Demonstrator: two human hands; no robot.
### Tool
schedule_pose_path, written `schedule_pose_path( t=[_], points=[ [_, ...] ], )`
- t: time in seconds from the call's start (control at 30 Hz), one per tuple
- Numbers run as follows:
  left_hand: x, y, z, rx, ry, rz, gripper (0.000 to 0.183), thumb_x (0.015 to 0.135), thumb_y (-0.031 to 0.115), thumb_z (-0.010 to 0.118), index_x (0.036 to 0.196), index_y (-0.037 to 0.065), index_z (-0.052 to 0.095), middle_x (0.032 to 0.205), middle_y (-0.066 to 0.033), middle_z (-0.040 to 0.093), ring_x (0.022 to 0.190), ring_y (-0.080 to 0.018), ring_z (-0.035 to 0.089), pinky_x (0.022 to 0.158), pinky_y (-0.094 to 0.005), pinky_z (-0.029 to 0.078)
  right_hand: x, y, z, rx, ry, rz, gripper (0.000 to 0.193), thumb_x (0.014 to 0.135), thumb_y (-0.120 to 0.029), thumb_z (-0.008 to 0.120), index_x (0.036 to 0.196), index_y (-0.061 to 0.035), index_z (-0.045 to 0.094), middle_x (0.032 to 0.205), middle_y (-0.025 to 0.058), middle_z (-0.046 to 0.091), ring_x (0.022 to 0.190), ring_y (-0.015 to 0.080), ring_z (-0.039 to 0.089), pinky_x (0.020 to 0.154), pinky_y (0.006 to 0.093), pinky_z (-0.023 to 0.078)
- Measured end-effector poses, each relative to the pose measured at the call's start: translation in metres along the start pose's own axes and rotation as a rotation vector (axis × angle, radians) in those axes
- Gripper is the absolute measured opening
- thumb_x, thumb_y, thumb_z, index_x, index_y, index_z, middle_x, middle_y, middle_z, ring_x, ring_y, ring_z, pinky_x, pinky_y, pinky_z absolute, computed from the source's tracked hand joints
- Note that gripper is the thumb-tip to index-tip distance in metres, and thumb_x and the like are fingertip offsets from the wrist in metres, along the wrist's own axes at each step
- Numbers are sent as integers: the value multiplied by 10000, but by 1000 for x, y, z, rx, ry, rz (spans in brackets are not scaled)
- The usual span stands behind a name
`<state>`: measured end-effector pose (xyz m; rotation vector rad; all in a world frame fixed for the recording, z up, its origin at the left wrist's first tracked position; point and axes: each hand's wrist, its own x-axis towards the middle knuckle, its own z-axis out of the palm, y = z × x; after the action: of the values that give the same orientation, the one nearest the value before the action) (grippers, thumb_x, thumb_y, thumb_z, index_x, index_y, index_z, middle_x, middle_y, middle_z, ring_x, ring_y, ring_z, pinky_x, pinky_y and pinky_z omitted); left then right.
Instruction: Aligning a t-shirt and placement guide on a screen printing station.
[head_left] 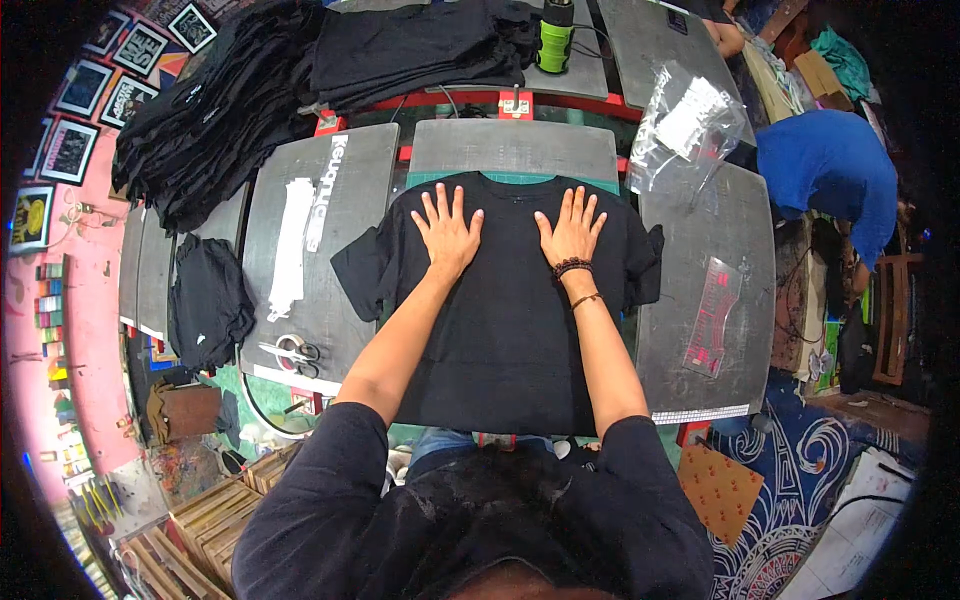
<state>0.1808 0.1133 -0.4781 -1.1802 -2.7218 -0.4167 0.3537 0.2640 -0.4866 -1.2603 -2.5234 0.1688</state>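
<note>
A black T-shirt (505,310) lies spread on the middle board, its collar toward the far end and its hem near my body. Flat on its upper left chest rests my left hand (448,232), fingers spread toward the shoulder. My right hand (572,232) presses on the upper right chest in the same way, fingers apart, with beaded bracelets at the wrist. Neither hand grips anything. Beyond the collar shows the bare grey end of the board (515,147), with a strip of green mat (600,184) along the shirt's shoulders.
Scissors (290,351) and white cut strips (293,245) lie on the left board. A clear plastic template (713,318) and a plastic bag (690,125) are at right. Black shirts (215,110) are piled far left, near a green-black heat gun-like tool (554,38). A person in blue (830,170) bends at far right.
</note>
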Motion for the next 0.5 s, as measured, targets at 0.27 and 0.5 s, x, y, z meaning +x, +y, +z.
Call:
schedule_pose_path(
  t=[0.27, 0.5],
  points=[
    [-47, 75, -31, -162, -47, 297, 597, 986, 463, 554, 1467, 110, 511, 1607, -189, 358, 1486, -455, 287, 1173, -683, 202, 64, -20, -7, 89, 71, -334, 312, 997, -240, 567, 1248, -109, 698, 1302, 117, 652, 1371, 392, 470, 1165, 611, 299],
    [-139, 61, -63, -183, -206, 171, 651, 993, 476, 545, 1520, 105, 456, 1659, -196, 254, 1519, -474, 207, 1181, -694, 163, 82, -40, -16, 13, -152, -414, 158, 884, -295, 726, 946, -175, 807, 1053, 76, 709, 1119, 283, 624, 1133, 559, 372]
  ],
)
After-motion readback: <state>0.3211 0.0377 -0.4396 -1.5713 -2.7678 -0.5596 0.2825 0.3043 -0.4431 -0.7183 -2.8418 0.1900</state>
